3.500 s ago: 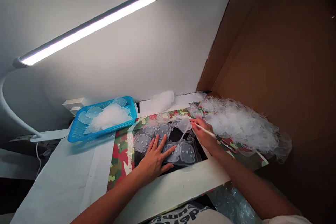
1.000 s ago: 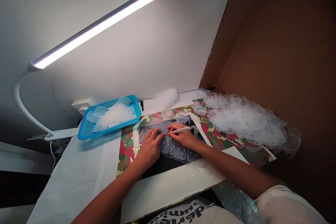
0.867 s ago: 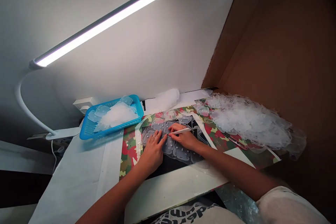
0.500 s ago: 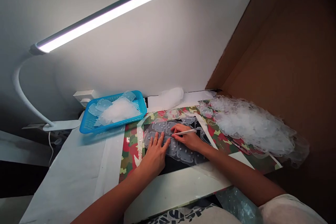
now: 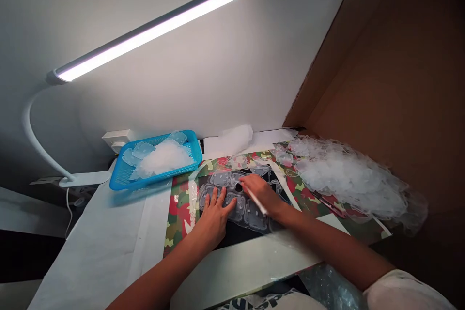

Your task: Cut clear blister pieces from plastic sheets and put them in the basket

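On a black backing [image 5: 236, 238] lies a clear plastic sheet [image 5: 219, 178] marked with several rounded, block-like outlines and small raised dots. My left hand [image 5: 213, 217] rests on its left part, fingers spread and pressed flat. Pinched in my right hand [image 5: 264, 194] is a slim white pen-like tool [image 5: 257, 202], its back end slanting down towards me. That hand hovers over or touches the sheet's upper right; the tip is partly covered by the fingers, and motion blurs the hand slightly.
A blue basket [image 5: 156, 175] with clear plastic pieces stands at the left back. A big heap of clear plastic scraps [image 5: 348, 179] is on the right, with a reddish cutter-like tool [image 5: 330, 204] beside it. A lit lamp [image 5: 156, 29] hangs above; cardboard [image 5: 392, 82] walls the right side.
My right hand has shifted slightly, and the white tool has swung from nearly level to slanting down towards me. My left hand stays spread on the sheet. The view has tilted a little.
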Motion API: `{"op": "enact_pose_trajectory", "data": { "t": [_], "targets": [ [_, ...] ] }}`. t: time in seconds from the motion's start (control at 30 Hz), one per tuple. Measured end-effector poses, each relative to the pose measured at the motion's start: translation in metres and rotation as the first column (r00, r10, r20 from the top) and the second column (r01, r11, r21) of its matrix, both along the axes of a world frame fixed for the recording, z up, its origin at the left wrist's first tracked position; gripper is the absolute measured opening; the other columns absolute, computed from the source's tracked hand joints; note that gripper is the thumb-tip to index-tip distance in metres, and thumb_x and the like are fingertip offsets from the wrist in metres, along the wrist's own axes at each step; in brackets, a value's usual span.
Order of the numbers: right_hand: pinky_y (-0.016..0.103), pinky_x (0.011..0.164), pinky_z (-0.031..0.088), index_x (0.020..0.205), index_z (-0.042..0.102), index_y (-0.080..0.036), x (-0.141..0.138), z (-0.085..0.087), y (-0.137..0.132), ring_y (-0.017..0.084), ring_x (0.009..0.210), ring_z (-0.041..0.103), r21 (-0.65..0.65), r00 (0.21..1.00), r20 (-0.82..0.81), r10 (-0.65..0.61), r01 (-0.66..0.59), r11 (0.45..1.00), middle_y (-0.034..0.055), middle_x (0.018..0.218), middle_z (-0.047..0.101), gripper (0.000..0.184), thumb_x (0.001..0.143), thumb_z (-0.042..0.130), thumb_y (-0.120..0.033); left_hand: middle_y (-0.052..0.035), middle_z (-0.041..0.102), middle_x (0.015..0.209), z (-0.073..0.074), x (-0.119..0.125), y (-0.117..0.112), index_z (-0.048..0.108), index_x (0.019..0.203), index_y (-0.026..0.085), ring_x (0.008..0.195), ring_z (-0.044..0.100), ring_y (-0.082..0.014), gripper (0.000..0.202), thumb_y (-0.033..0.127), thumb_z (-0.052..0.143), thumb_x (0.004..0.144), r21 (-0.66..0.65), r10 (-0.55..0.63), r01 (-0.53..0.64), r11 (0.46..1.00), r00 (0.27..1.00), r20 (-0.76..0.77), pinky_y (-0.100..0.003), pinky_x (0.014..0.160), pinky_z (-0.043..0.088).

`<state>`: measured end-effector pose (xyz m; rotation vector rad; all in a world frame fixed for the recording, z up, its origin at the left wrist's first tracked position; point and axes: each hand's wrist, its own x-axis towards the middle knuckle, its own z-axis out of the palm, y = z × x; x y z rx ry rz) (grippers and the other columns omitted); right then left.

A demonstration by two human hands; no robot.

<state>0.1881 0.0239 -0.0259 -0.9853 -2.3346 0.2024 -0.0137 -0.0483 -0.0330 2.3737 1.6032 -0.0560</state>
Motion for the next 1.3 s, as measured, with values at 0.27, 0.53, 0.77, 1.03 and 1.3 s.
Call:
{"op": "enact_pose_trajectory", "data": {
  "t": [0.27,0.53,0.77,1.03,1.3],
  "targets": [
    [0.029,0.069,0.045,0.074,0.058,-0.021,0.058,0.025,0.008,0.019,0.077,0.063,-0.438,0.858,-0.35,-0.376,0.205,0.875,0.0035,0.089,0.073,0.024,0.089,0.054,-0.038,-0.0155,0.055,0.138,0.036,-0.008,0.03,0.068,0.118,0.019,0.128,0.051,-0.032,0.052,0.001,0.046,0.074,-0.066,0.062,-0.046,0.997,0.964,0.26,-0.046,0.105,0.039],
    [0.03,0.072,0.043,0.081,0.062,-0.021,0.015,0.036,-0.022,0.018,0.081,0.062,-0.511,0.908,-0.402,-0.12,-0.114,0.852,0.0036,0.097,0.072,0.016,0.089,0.054,-0.032,-0.0043,0.064,0.058,0.035,0.019,0.09,0.071,0.079,0.011,0.042,0.046,-0.0122,0.057,0.059,0.042,0.088,-0.343,0.313,-0.11,0.933,0.72,0.619,-0.024,0.044,0.035],
    [0.028,0.072,0.039,0.068,0.052,-0.02,0.017,0.022,0.028,0.017,0.08,0.055,-0.709,0.833,-0.469,-0.294,-0.157,0.688,0.0017,0.081,0.065,0.03,0.077,0.06,-0.047,0.0003,0.063,0.068,0.022,0.021,0.08,0.068,0.081,0.016,0.065,0.054,-0.0144,0.015,0.028,0.061,0.076,-0.148,0.206,-0.144,0.979,0.706,0.677,-0.024,0.06,0.038],
    [0.025,0.056,0.027,0.063,0.043,-0.02,0.006,0.015,0.039,0.012,0.06,0.039,-0.661,0.894,-0.378,-0.239,-0.08,0.746,-0.005,0.059,0.045,0.032,0.076,0.06,-0.044,0.0001,0.061,0.068,0.014,0.021,0.065,0.063,0.073,0.018,0.064,0.052,-0.0143,0.016,0.029,0.058,0.083,0.017,0.144,-0.212,0.977,0.723,0.676,-0.025,0.062,0.036],
    [0.026,0.062,0.034,0.066,0.051,-0.02,0.019,0.001,0.056,0.015,0.065,0.049,-0.534,0.929,-0.289,-0.229,0.042,0.845,-0.0018,0.065,0.056,0.023,0.081,0.053,-0.037,-0.0028,0.062,0.077,0.034,-0.012,-0.005,0.068,0.084,0.02,0.069,0.054,-0.0144,0.025,0.031,0.047,0.094,0.175,-0.024,-0.122,0.977,0.75,0.661,-0.024,0.064,0.039]
  ]
}}
